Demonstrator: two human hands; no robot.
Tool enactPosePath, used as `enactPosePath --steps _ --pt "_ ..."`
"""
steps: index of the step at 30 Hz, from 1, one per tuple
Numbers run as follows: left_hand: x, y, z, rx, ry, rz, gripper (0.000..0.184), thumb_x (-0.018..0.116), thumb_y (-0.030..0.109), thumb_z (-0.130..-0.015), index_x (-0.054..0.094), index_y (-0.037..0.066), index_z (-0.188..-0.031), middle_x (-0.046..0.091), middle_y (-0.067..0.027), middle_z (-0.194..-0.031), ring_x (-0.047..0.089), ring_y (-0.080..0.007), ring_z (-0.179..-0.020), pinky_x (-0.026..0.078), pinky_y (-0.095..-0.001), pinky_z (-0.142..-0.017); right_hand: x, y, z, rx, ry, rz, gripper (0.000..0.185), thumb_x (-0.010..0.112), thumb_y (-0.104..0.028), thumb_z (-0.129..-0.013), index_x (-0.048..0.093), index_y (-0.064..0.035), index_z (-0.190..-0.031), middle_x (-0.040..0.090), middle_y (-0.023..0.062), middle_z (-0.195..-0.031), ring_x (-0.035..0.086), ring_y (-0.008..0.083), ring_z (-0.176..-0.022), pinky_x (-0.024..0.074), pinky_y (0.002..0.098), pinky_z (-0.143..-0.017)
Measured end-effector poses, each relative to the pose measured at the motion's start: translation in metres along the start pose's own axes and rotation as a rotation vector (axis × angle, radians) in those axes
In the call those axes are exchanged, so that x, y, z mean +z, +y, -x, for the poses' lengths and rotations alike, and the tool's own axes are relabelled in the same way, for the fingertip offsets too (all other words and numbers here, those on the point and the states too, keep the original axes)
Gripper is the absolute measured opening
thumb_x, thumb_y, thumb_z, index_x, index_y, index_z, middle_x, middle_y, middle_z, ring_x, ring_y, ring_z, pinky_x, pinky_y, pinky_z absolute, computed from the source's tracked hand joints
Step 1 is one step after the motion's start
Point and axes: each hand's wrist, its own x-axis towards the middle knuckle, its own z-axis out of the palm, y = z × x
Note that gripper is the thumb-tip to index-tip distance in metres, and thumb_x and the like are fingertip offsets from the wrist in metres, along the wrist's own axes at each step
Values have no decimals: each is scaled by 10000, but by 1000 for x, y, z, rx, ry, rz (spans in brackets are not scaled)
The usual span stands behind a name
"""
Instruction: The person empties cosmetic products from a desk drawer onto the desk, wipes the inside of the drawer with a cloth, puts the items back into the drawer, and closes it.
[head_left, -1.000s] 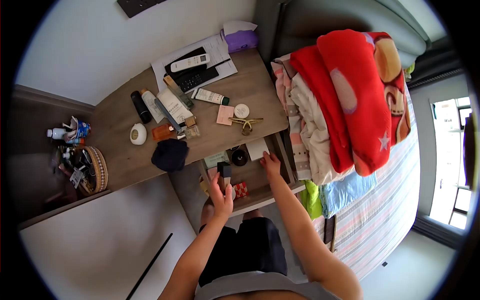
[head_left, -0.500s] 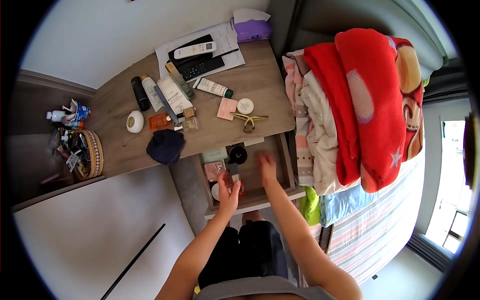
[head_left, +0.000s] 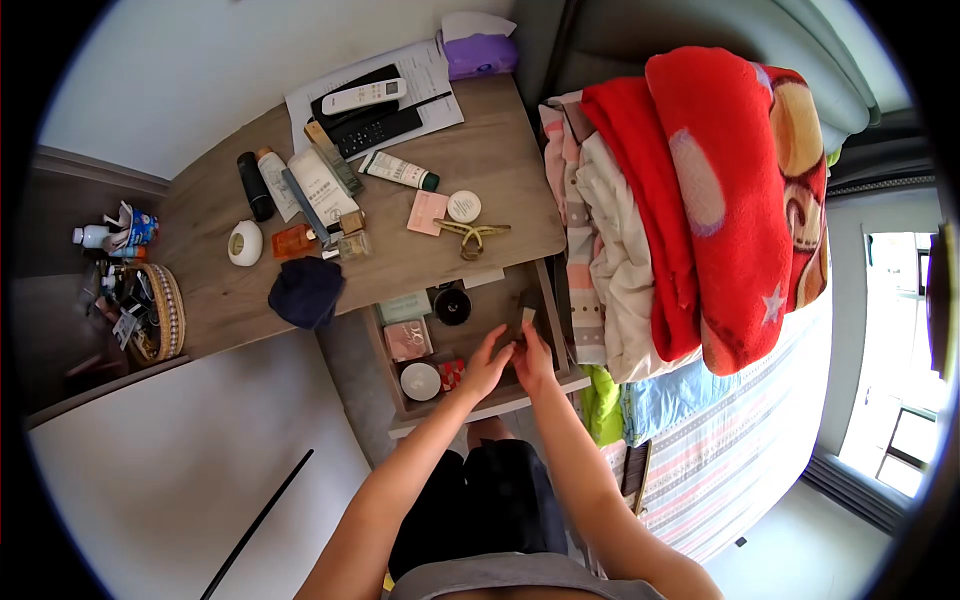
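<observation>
Over the pulled-out drawer (head_left: 490, 407), my right hand (head_left: 536, 362) holds a small dark box with a pale lower end (head_left: 527, 314) by its fingertips, near the drawer's right side. Close beside it, my left hand (head_left: 487, 366) has its fingers stretched toward the right hand and nothing visible in them. Along the drawer's left side lie a pale green box (head_left: 404, 307), a pink box (head_left: 408, 340), a round white-lidded jar (head_left: 420, 381) and a red-and-white packet (head_left: 452, 374). A black round object (head_left: 452, 306) sits near the back.
On the wooden desktop (head_left: 400, 260) stand several bottles and tubes, a dark cloth bundle (head_left: 306, 292), a gold hair claw (head_left: 472, 236) and remotes (head_left: 364, 96). Left is a woven basket (head_left: 166, 310). Folded blankets (head_left: 720, 210) are piled on the bed at right.
The small dark box has passed from my left hand to my right, moving rightward across the drawer. My left hand has followed, uncovering the white-lidded jar and the red-and-white packet. The view has shifted slightly.
</observation>
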Motion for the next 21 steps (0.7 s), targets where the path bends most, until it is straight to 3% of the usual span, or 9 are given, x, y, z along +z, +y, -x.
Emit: enactPosePath --steps 3,4,7,10,13,16,21 --pt "-14 5 8 -48 58 -42 344 509 115 -872 480 53 -1209 556 -95 -1146 523 -165 -1019 418 -242 -815 3 -9 -17 87 137 14 325 632 -346 -817 537 -90 -993 549 1 -783 533 115 -679 460 243 -585" --pt "-20 5 11 -55 67 -23 327 510 107 -870 495 54 -1192 563 -83 -1132 530 -152 -999 422 -235 -796 -1 -8 -29 92 113 8 396 630 -412 -802 524 -90 -1007 544 15 -796 537 125 -695 462 252 -578" --pt "-30 -7 19 -58 94 48 288 515 86 -865 523 45 -1150 584 -56 -1073 545 -119 -935 425 -218 -760 -1 -5 -58 114 63 -97 430 633 -432 -796 511 -74 -1001 561 63 -858 549 163 -688 492 261 -600" --pt "-34 -10 22 -77 119 83 252 517 78 -865 541 32 -1112 601 -41 -1009 553 -96 -878 428 -211 -739 8 -5 -66 215 13 -221 502 621 -429 -806 469 -24 -1061 561 119 -919 577 206 -811 517 282 -680" --pt "-38 -6 25 -88 145 84 223 518 80 -868 556 22 -1080 610 -33 -952 551 -79 -824 427 -202 -719 25 0 -55 147 132 -218 499 579 -362 -853 420 18 -1135 533 177 -1046 567 244 -944 518 307 -759" --pt "-39 0 26 -124 159 113 205 521 82 -868 567 20 -1058 613 -25 -913 545 -67 -780 425 -195 -698 13 12 -60 -33 88 26 390 549 -233 -882 420 8 -1161 525 175 -1100 561 238 -976 508 315 -777" --pt "-46 -6 26 -137 180 162 186 523 79 -867 577 22 -1036 614 -15 -877 539 -61 -738 423 -191 -682 16 10 -75 -89 37 162 396 506 -71 -867 390 -20 -1243 536 147 -1121 538 227 -1032 470 336 -846"
